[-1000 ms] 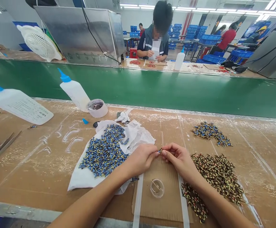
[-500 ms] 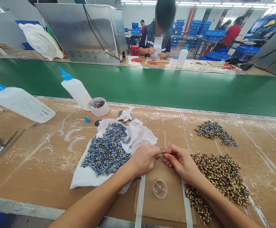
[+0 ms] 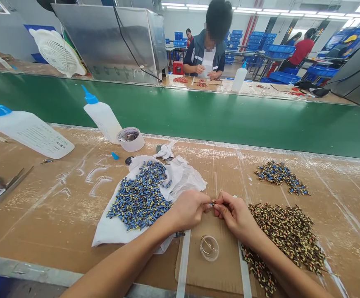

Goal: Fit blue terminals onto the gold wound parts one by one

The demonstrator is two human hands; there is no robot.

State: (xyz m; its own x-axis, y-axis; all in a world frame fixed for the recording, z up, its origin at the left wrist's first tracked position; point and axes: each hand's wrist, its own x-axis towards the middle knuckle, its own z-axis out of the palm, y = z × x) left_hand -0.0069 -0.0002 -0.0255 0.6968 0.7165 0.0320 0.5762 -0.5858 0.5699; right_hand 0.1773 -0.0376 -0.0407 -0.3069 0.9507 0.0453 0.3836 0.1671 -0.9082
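Note:
My left hand (image 3: 188, 207) and my right hand (image 3: 234, 214) meet fingertip to fingertip above a cardboard sheet (image 3: 226, 265), both pinched on one small blue and yellow part (image 3: 212, 203). To the left lies a white cloth (image 3: 108, 236) heaped with blue and yellow parts (image 3: 141, 196). On the right a pile of dark brown and yellow parts (image 3: 287, 236) lies against my right forearm. A small clear dish (image 3: 209, 248) rests on the cardboard below my hands.
A smaller heap of blue parts (image 3: 280, 176) lies at the far right. Two squeeze bottles (image 3: 103, 118) (image 3: 27, 130), a tape roll (image 3: 131, 139) and a fan (image 3: 56, 51) stand at the left. A green conveyor belt (image 3: 229, 118) runs behind. A person (image 3: 207, 49) works opposite.
Both hands stay pinched together on the small part, drifting slightly toward me and to the right. The view has shifted a little; nothing else has moved.

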